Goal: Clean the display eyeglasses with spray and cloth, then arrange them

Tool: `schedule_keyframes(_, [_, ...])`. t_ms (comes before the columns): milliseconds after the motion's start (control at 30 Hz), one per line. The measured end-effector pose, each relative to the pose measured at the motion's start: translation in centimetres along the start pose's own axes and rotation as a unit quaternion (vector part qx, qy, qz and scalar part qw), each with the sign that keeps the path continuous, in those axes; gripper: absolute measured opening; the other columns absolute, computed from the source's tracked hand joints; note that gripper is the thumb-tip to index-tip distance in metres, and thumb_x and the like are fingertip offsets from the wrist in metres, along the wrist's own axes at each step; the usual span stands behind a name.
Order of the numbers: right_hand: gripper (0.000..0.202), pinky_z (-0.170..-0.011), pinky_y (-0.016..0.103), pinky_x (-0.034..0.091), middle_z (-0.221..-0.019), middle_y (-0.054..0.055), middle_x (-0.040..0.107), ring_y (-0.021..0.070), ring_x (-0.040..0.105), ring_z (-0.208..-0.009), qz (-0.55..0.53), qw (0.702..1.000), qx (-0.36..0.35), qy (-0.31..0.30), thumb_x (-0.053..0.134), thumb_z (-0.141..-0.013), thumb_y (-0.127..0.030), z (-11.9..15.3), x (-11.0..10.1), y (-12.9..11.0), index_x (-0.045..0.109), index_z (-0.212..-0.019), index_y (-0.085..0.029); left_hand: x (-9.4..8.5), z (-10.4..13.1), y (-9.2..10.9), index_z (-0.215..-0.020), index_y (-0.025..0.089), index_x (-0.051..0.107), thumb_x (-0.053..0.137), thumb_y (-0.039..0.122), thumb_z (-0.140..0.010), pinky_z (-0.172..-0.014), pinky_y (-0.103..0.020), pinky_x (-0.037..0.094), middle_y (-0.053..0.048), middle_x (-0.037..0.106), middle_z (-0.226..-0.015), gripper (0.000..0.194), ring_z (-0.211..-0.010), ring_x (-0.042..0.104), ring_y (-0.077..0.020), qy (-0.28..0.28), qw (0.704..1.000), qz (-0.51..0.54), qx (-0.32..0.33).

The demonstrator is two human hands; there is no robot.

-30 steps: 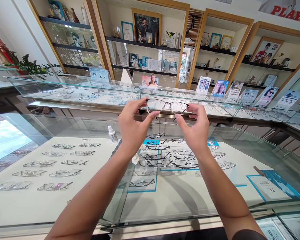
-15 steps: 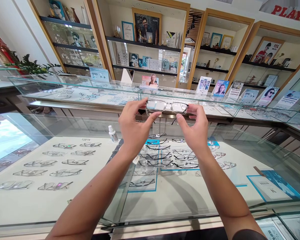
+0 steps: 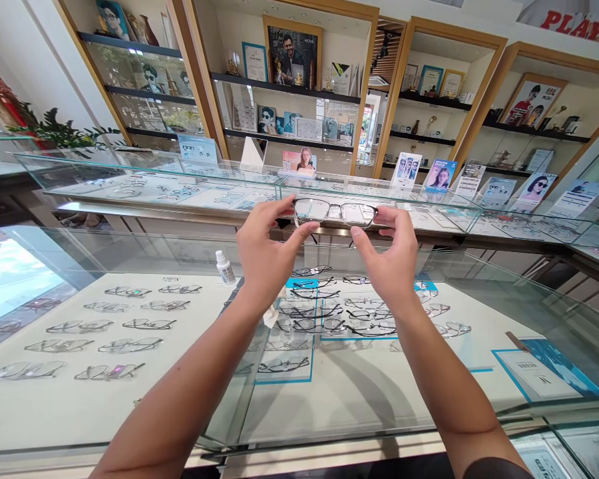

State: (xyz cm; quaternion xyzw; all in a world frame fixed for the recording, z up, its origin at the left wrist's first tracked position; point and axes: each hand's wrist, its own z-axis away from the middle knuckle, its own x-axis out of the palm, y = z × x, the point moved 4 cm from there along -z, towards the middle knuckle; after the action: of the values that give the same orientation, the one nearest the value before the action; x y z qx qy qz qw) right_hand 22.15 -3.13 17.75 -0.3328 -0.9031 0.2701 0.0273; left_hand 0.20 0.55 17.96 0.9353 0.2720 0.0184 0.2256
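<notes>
A pair of eyeglasses (image 3: 335, 211) with a thin dark frame and clear lenses is held up in the air above the glass display counter. My left hand (image 3: 269, 249) pinches its left end between thumb and fingers. At the other end my right hand (image 3: 390, 249) grips the frame the same way, thumb below the lens. The temples point down and away, partly hidden behind the frame and hands. Below, several rows of eyeglasses (image 3: 319, 324) lie inside the counter, some hidden by my forearms.
A small white spray bottle (image 3: 225, 267) stands on the counter left of my hands. More eyeglasses (image 3: 131, 343) fill the left case. A second glass counter (image 3: 204, 193) with upright cards runs across behind, before wood-framed shelves (image 3: 287, 86). A printed card (image 3: 536, 372) lies at right.
The eyeglasses have tilted slightly between my hands, so the lenses and temples show at a different angle. Both hands stay almost in place.
</notes>
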Motion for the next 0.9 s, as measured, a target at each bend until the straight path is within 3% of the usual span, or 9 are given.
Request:
schedule_keyframes(267, [0.035, -0.095, 0.05, 0.058, -0.125, 0.009, 0.07, 0.0277, 0.069, -0.115, 0.006, 1.0, -0.008, 0.003, 0.077, -0.092, -0.037, -0.04, -0.12, -0.25, 0.06, -0.122, -0.028, 0.2, -0.13, -0.5, -0.126, 0.027, 0.077, 0.087, 0.05, -0.087, -0.092, -0.04, 0.061, -0.007, 0.081, -0.115, 0.046, -0.106, 0.077, -0.024, -0.016, 1.0, 0.01, -0.01])
schedule_keyframes(667, [0.037, -0.096, 0.051, 0.06, -0.127, 0.01, 0.073, 0.0287, 0.071, -0.118, 0.002, 1.0, 0.015, -0.022, 0.075, -0.094, -0.042, -0.04, 0.24, 0.41, 0.06, -0.125, -0.028, -0.09, 0.15, 0.31, -0.126, 0.025, 0.076, 0.088, 0.05, -0.087, -0.093, -0.041, 0.059, -0.007, 0.078, -0.112, 0.048, -0.105, 0.074, -0.0244, 0.024, 0.998, -0.036, 0.035])
schedule_keyframes(900, [0.037, -0.097, 0.053, 0.059, -0.126, 0.01, 0.073, 0.0291, 0.071, -0.118, -0.001, 0.999, 0.021, -0.024, 0.075, -0.094, -0.041, -0.03, 0.28, 0.47, 0.06, -0.125, -0.028, -0.11, 0.13, 0.32, -0.126, 0.026, 0.076, 0.085, 0.056, -0.088, -0.093, -0.042, 0.06, -0.007, 0.078, -0.112, 0.05, -0.105, 0.074, -0.0256, 0.019, 0.998, -0.047, 0.026])
